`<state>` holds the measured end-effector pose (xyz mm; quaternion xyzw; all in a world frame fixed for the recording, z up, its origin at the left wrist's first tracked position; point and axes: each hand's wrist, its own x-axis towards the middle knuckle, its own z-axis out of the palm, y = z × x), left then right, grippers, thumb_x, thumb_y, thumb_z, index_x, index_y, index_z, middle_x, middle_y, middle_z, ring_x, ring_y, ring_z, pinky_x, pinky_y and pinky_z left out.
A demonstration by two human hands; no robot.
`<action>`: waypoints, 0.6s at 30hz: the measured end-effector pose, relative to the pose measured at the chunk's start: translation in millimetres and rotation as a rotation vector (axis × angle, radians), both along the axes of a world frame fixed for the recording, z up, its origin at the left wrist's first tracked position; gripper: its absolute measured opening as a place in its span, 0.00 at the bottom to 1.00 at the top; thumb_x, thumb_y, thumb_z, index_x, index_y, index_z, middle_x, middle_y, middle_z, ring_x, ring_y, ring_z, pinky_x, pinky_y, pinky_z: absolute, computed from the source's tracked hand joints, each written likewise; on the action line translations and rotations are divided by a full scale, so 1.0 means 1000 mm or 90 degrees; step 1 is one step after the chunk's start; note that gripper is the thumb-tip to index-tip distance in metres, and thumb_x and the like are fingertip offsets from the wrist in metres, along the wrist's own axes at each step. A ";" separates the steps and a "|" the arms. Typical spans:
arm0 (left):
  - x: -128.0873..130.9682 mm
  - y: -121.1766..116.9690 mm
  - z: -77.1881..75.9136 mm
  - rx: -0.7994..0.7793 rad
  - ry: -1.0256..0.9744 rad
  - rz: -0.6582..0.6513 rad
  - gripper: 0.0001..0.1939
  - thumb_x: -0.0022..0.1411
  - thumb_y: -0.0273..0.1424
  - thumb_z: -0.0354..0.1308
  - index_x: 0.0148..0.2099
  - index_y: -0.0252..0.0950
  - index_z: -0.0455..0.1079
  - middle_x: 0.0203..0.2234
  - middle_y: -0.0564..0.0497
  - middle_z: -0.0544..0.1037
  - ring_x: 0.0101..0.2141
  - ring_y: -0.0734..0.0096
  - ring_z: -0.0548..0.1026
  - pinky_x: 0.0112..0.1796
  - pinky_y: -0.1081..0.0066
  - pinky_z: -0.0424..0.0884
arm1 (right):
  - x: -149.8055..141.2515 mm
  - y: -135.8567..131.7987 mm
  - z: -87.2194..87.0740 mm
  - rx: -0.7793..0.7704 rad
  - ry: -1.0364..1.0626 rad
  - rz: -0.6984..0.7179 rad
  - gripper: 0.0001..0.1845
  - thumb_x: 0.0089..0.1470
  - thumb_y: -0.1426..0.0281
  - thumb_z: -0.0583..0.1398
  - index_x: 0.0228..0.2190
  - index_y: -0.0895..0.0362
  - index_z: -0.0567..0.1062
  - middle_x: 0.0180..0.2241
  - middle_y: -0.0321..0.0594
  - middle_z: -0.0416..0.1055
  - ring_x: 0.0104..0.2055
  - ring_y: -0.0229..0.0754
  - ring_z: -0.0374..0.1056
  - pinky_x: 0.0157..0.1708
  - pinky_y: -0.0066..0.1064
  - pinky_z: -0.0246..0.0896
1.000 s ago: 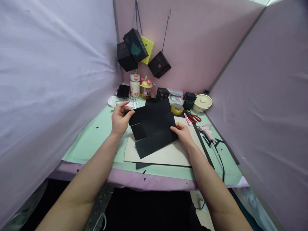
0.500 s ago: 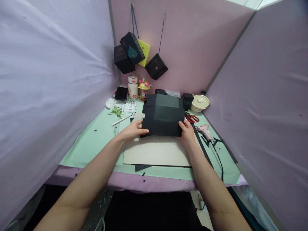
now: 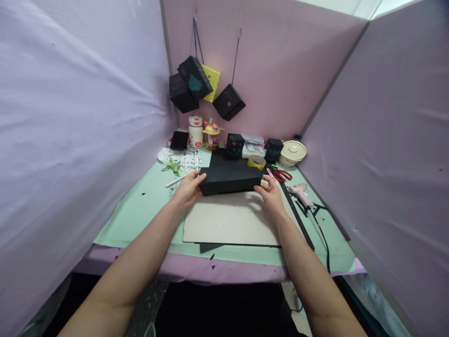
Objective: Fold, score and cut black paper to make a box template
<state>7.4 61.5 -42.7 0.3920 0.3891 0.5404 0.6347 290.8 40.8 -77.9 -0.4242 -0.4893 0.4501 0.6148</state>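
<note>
A folded black card sheet (image 3: 229, 179) lies low over the far edge of a grey board (image 3: 233, 220) on the mint green table cover (image 3: 140, 206). My left hand (image 3: 188, 188) grips its left end with curled fingers. My right hand (image 3: 269, 194) holds its right end the same way. The sheet now looks like a flat, long black block between both hands.
Behind the sheet stand small black boxes (image 3: 234, 145), a yellow tape roll (image 3: 257, 162), jars (image 3: 211, 135) and a cream lidded bowl (image 3: 293, 152). Red scissors (image 3: 280, 175) and a pink glue gun (image 3: 300, 192) lie right. White markers (image 3: 187, 160) lie left. Black boxes (image 3: 194, 79) hang on the wall.
The black sheet was held up tilted, then turned square, and is now folded down flat and low at the board's far edge. Both hands moved to its ends.
</note>
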 end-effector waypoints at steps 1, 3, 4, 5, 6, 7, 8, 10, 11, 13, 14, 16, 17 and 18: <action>0.000 -0.001 0.002 -0.007 -0.009 -0.011 0.14 0.54 0.36 0.67 0.40 0.36 0.68 0.28 0.53 0.79 0.26 0.73 0.77 0.28 0.74 0.72 | 0.000 0.001 -0.001 0.002 0.006 -0.019 0.27 0.43 0.64 0.70 0.45 0.52 0.69 0.33 0.36 0.79 0.35 0.42 0.75 0.39 0.34 0.69; 0.001 -0.004 0.005 -0.017 -0.025 -0.037 0.15 0.57 0.40 0.64 0.41 0.36 0.68 0.29 0.50 0.79 0.26 0.71 0.77 0.27 0.74 0.72 | 0.002 0.003 -0.003 0.007 0.027 -0.051 0.28 0.43 0.63 0.70 0.45 0.51 0.69 0.30 0.33 0.78 0.32 0.39 0.74 0.36 0.32 0.69; 0.001 -0.005 0.007 -0.021 -0.035 -0.051 0.16 0.57 0.41 0.64 0.42 0.37 0.68 0.30 0.49 0.80 0.27 0.70 0.78 0.28 0.73 0.72 | 0.003 0.004 -0.004 0.009 0.040 -0.061 0.28 0.43 0.64 0.70 0.45 0.50 0.69 0.28 0.31 0.78 0.31 0.38 0.74 0.35 0.30 0.69; 0.001 -0.006 0.008 -0.023 -0.045 -0.061 0.17 0.57 0.41 0.64 0.44 0.37 0.68 0.31 0.49 0.80 0.28 0.70 0.78 0.29 0.73 0.72 | 0.005 0.005 -0.004 0.011 0.050 -0.066 0.28 0.42 0.64 0.71 0.46 0.50 0.69 0.28 0.30 0.77 0.31 0.37 0.73 0.34 0.29 0.69; 0.001 -0.007 0.009 -0.026 -0.055 -0.068 0.18 0.57 0.41 0.65 0.46 0.37 0.68 0.32 0.48 0.80 0.29 0.69 0.79 0.30 0.73 0.73 | 0.005 0.005 -0.004 0.010 0.058 -0.068 0.28 0.42 0.64 0.71 0.46 0.50 0.69 0.27 0.29 0.77 0.30 0.36 0.73 0.34 0.28 0.69; 0.001 -0.007 0.009 -0.028 -0.064 -0.070 0.19 0.57 0.40 0.65 0.47 0.38 0.67 0.32 0.48 0.80 0.30 0.69 0.79 0.30 0.72 0.73 | 0.006 0.006 -0.004 0.007 0.064 -0.068 0.29 0.42 0.65 0.71 0.46 0.50 0.69 0.27 0.28 0.76 0.30 0.36 0.73 0.33 0.27 0.68; 0.001 -0.007 0.010 -0.031 -0.070 -0.067 0.20 0.57 0.38 0.66 0.48 0.38 0.67 0.33 0.49 0.80 0.30 0.69 0.79 0.30 0.72 0.73 | 0.006 0.005 -0.004 0.002 0.067 -0.066 0.29 0.42 0.65 0.71 0.46 0.50 0.69 0.26 0.28 0.76 0.29 0.35 0.72 0.33 0.26 0.68; 0.000 -0.007 0.009 -0.037 -0.073 -0.048 0.21 0.57 0.35 0.66 0.51 0.38 0.66 0.32 0.50 0.79 0.29 0.71 0.78 0.30 0.73 0.73 | 0.007 0.004 -0.003 -0.006 0.067 -0.063 0.29 0.42 0.65 0.71 0.46 0.50 0.69 0.27 0.28 0.76 0.29 0.35 0.72 0.32 0.26 0.68; 0.000 -0.007 0.008 -0.041 -0.073 -0.038 0.22 0.57 0.34 0.66 0.52 0.38 0.66 0.32 0.51 0.79 0.28 0.72 0.78 0.30 0.73 0.73 | 0.007 0.003 -0.003 -0.011 0.066 -0.061 0.30 0.41 0.65 0.71 0.47 0.50 0.69 0.27 0.29 0.76 0.29 0.35 0.72 0.31 0.27 0.68; -0.001 -0.006 0.005 -0.053 -0.071 -0.026 0.24 0.57 0.30 0.66 0.54 0.39 0.65 0.31 0.52 0.78 0.27 0.74 0.77 0.29 0.74 0.73 | 0.006 0.001 -0.001 -0.021 0.064 -0.050 0.30 0.41 0.64 0.71 0.47 0.50 0.69 0.28 0.30 0.77 0.30 0.36 0.73 0.31 0.27 0.68; -0.001 -0.006 0.004 -0.062 -0.069 -0.023 0.24 0.57 0.29 0.66 0.55 0.39 0.65 0.31 0.52 0.78 0.26 0.74 0.77 0.28 0.74 0.73 | 0.006 0.000 0.000 -0.027 0.066 -0.043 0.31 0.41 0.64 0.71 0.47 0.50 0.69 0.28 0.30 0.77 0.30 0.37 0.73 0.30 0.27 0.68; -0.001 -0.005 0.002 -0.082 -0.067 -0.019 0.25 0.57 0.28 0.66 0.56 0.39 0.64 0.31 0.52 0.78 0.25 0.73 0.77 0.27 0.73 0.73 | 0.006 -0.001 0.001 -0.040 0.080 -0.022 0.32 0.40 0.65 0.72 0.47 0.49 0.69 0.29 0.30 0.78 0.29 0.36 0.73 0.29 0.26 0.68; -0.002 -0.005 0.001 -0.094 -0.067 -0.015 0.25 0.57 0.27 0.65 0.56 0.39 0.64 0.30 0.52 0.78 0.26 0.72 0.77 0.27 0.73 0.74 | 0.007 -0.001 0.002 -0.048 0.090 -0.006 0.32 0.39 0.66 0.72 0.47 0.49 0.69 0.29 0.30 0.78 0.29 0.36 0.73 0.29 0.26 0.68; -0.002 -0.004 0.001 -0.105 -0.068 -0.010 0.24 0.58 0.26 0.64 0.56 0.39 0.63 0.30 0.52 0.78 0.26 0.72 0.77 0.28 0.72 0.74 | 0.007 -0.002 0.003 -0.059 0.099 0.014 0.33 0.39 0.67 0.72 0.48 0.49 0.69 0.28 0.30 0.78 0.28 0.35 0.72 0.28 0.25 0.67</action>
